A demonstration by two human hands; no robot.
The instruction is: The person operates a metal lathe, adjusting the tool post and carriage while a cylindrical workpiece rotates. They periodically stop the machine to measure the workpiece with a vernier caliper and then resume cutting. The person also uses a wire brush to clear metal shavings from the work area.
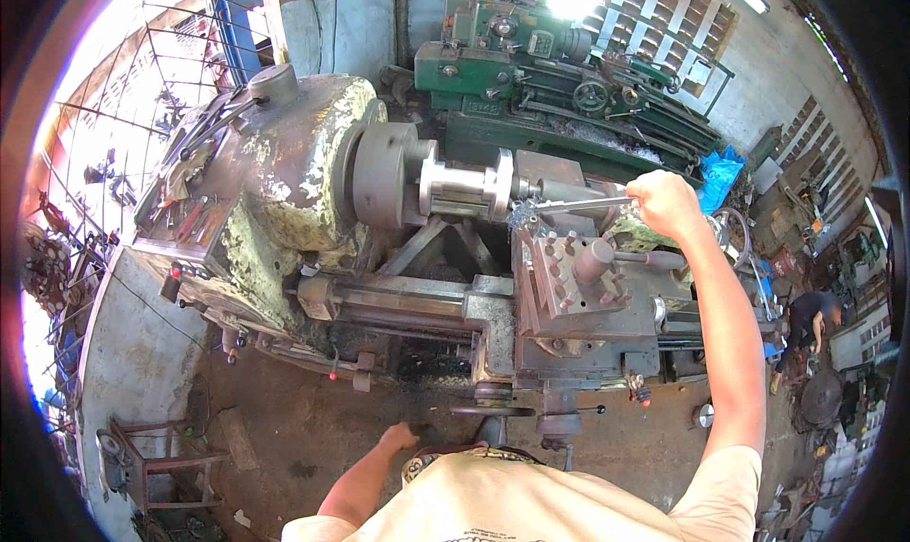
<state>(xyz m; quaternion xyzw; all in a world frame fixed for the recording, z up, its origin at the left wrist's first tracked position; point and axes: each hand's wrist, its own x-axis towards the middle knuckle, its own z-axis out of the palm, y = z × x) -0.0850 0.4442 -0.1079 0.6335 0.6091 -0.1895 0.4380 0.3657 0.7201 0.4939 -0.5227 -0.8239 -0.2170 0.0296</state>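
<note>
My right hand (pixel 666 203) is closed round the end of a long, thin metal bar (pixel 583 203). The bar reaches left over the tool post (pixel 578 267) of a lathe, its far end at a clump of metal shavings (pixel 524 214). Just left of the shavings, a bright machined metal workpiece (pixel 464 189) sits between the round chuck (pixel 386 175) and the tailstock end. Low by my body, my left hand (pixel 400 437) is curled closed, left of the carriage handwheel (pixel 491 411); whatever it may hold is hidden.
The worn headstock (pixel 284 153) has tools lying on its left top. A green lathe (pixel 559 87) stands behind, with a blue plastic bag (pixel 720 177) at its right end. A metal stand (pixel 175 464) is at lower left. Another person (pixel 810 322) bends down at far right.
</note>
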